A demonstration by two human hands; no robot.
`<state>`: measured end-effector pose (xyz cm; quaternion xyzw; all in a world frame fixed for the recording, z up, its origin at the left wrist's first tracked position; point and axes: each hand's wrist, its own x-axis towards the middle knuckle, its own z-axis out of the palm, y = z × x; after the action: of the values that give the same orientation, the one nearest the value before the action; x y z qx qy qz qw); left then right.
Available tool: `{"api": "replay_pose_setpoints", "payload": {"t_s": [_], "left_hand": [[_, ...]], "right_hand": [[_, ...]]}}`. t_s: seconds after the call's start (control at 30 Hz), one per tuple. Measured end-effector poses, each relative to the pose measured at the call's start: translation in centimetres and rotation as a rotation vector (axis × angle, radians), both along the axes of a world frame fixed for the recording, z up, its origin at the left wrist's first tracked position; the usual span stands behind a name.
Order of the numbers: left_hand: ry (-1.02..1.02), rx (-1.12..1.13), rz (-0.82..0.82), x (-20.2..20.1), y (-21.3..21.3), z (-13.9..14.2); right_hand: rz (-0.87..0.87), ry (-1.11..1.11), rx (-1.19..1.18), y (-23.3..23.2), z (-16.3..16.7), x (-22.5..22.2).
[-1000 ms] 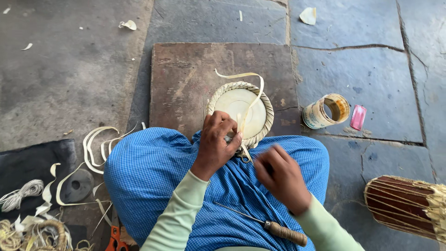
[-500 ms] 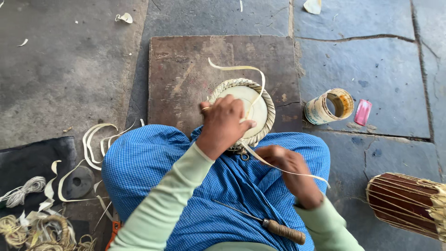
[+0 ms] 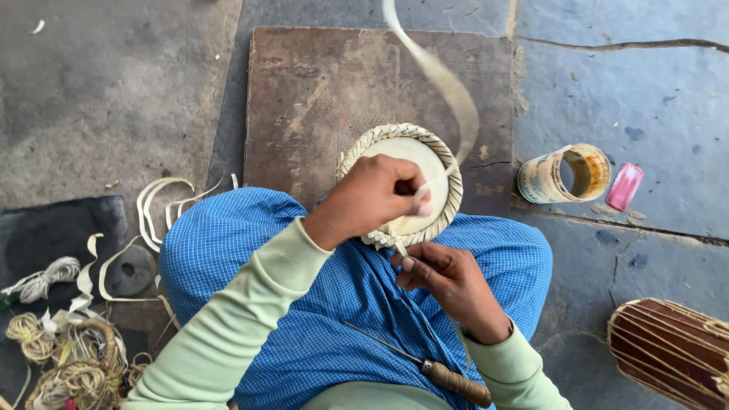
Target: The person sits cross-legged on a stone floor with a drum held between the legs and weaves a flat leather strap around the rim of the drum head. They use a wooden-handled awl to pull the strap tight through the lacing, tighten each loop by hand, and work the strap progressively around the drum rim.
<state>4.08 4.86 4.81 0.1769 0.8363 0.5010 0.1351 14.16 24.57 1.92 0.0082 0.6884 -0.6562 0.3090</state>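
You sit cross-legged on the stone floor (image 3: 114,91), blue cloth (image 3: 334,319) over your knees, a wooden board (image 3: 319,99) in front of you. Right at your lap's edge sits the round woven disc (image 3: 425,152), its near rim over the cloth, the rest over the board. Your left hand (image 3: 376,197) lies on top of it, fingers pinched around a pale strip (image 3: 448,83) that arcs up, blurred. Your right hand (image 3: 448,281) is curled just under the disc's rim; it seems to nip the strip's short end, though that's hard to see. A drum (image 3: 672,353) lies at right, a tin (image 3: 566,173) beside the board, an awl (image 3: 433,370) on your lap.
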Motion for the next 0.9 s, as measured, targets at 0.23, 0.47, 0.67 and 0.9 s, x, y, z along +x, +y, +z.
{"api": "replay_pose_setpoints", "payload": {"t_s": [0.23,0.47,0.67,0.9], "left_hand": [[0.877,-0.384,0.187,-1.6,1.4,-1.8],[0.765,-0.359,0.116,-2.2,1.2,-3.8],[0.784,-0.404,0.108,-2.3,0.4,-4.2],[0.782,-0.343,0.116,-2.2,-0.2,-3.8]], "right_hand": [[0.014,-0.054,-0.113,0.6,2.1,-0.1],[0.048,0.391,-0.051,0.3,2.6,-0.3],[-0.162,0.146,-0.224,-1.0,-1.2,0.4],[-0.064,0.388,-0.09,-1.1,1.0,1.5]]}}
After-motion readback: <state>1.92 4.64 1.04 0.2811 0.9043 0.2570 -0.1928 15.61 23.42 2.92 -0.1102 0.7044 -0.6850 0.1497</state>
